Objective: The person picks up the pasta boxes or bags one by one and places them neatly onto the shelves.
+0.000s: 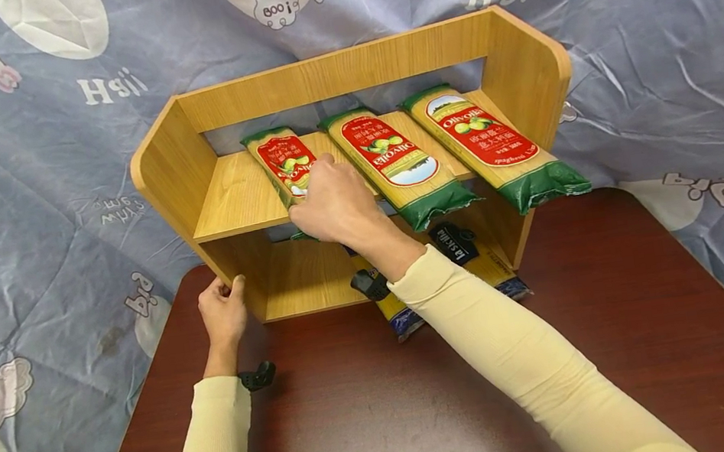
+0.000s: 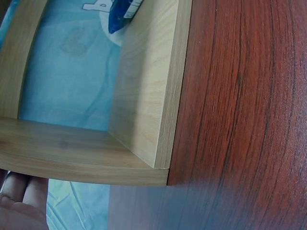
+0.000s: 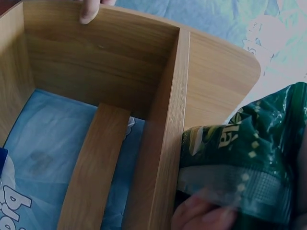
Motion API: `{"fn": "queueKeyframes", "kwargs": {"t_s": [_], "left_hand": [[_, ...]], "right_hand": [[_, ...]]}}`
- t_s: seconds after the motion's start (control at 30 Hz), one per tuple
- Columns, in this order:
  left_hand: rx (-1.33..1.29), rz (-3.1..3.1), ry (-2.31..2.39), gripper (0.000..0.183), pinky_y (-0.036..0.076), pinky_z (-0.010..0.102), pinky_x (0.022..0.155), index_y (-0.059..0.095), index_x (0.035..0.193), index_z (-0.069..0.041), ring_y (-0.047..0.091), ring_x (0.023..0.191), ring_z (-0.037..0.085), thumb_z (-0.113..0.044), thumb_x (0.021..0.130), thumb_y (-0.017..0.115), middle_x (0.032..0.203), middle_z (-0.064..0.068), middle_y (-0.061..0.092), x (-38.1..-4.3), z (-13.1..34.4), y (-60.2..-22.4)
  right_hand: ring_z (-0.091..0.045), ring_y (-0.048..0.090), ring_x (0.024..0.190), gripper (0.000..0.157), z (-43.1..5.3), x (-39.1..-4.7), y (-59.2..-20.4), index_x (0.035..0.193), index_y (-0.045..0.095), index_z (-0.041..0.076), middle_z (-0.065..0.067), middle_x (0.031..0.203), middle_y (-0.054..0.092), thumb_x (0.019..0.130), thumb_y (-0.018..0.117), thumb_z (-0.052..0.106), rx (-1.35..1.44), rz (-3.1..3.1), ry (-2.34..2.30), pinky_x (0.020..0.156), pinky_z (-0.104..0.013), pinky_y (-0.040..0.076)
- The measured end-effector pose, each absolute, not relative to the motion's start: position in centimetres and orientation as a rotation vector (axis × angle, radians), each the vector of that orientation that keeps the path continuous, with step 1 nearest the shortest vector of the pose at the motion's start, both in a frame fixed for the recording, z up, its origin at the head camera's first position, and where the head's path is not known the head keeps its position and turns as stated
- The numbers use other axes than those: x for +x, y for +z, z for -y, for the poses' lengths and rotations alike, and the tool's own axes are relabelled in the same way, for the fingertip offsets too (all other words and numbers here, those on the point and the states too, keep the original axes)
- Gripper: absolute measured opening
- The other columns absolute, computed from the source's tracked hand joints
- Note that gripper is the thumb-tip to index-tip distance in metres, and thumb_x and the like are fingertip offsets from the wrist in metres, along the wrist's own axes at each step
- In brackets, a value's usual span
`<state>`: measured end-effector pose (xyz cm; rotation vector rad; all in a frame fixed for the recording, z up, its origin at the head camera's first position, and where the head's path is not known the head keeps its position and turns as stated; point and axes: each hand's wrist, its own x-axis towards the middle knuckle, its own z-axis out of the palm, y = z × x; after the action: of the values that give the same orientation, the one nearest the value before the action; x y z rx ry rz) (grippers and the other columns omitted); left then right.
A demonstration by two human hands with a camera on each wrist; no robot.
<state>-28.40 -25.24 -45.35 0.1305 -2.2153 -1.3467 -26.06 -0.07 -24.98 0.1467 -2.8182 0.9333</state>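
Note:
A two-tier wooden shelf stands on the table, with three green-ended packets of spaghetti lying on its upper board. My right hand grips the near part of the left packet of spaghetti, covering much of it. In the right wrist view, the fingers curl against the packet's green end, beside the board's edge. My left hand holds the front edge of the shelf's left side panel. Its thumb lies inside the panel and its fingers outside.
The middle packet and right packet overhang the upper board's front. Below, yellow-and-blue packets stick out of the lower tier at the right. A patterned cloth hangs behind the dark red table.

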Motion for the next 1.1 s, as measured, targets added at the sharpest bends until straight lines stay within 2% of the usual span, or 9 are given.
{"fn": "queueKeyframes", "kwargs": {"t_s": [0.17,0.37,0.67,0.9,1.1], "left_hand": [[0.149,2.22,-1.344,0.02,0.042,0.017,0.053,0.075,0.095,0.004,0.066,0.072,0.022,-0.013,0.096,0.066,0.084,0.021,0.074,-28.3,25.2,-45.3],[0.162,2.231,-1.332,0.022,0.043,0.016,0.054,0.075,0.097,0.005,0.067,0.074,0.023,-0.014,0.097,0.065,0.087,0.021,0.075,-28.3,25.2,-45.4],[0.165,2.213,-1.332,0.02,0.044,0.015,0.054,0.075,0.094,0.005,0.065,0.071,0.017,-0.013,0.096,0.065,0.083,0.022,0.074,-28.4,25.2,-45.5],[0.173,2.224,-1.33,0.022,0.044,0.015,0.053,0.075,0.095,0.005,0.064,0.068,0.012,-0.015,0.097,0.065,0.084,0.021,0.074,-28.3,25.1,-45.5],[0.163,2.223,-1.316,0.022,0.042,0.014,0.052,0.075,0.094,0.006,0.061,0.065,0.008,-0.014,0.097,0.065,0.082,0.022,0.073,-28.4,25.0,-45.4]], "right_hand": [[-0.024,0.06,0.082,0.046,0.4,-25.9,-25.0,0.113,0.049,0.005,-0.006,0.089,0.059,0.079,0.07,0.028,0.11,2.841,0.867,0.066,-0.041,0.052],[-0.025,0.06,0.082,0.053,0.5,-25.6,-25.1,0.114,0.048,0.006,-0.006,0.088,0.058,0.081,0.07,0.04,0.088,2.853,0.758,0.066,-0.045,0.053],[-0.03,0.06,0.101,0.07,0.6,-25.1,-25.5,0.124,0.049,0.002,-0.012,0.103,0.059,0.079,0.071,0.052,0.112,2.811,0.655,0.08,-0.048,0.053],[-0.036,0.053,0.115,0.094,0.4,-25.0,-25.5,0.138,0.044,-0.006,-0.019,0.123,0.056,0.079,0.065,0.065,0.131,2.789,0.57,0.096,-0.044,0.048],[-0.037,0.039,0.136,0.129,0.1,-24.7,-25.2,0.155,0.024,-0.007,-0.021,0.148,0.043,0.073,0.06,0.085,0.115,2.793,0.594,0.114,-0.042,0.032]]}}
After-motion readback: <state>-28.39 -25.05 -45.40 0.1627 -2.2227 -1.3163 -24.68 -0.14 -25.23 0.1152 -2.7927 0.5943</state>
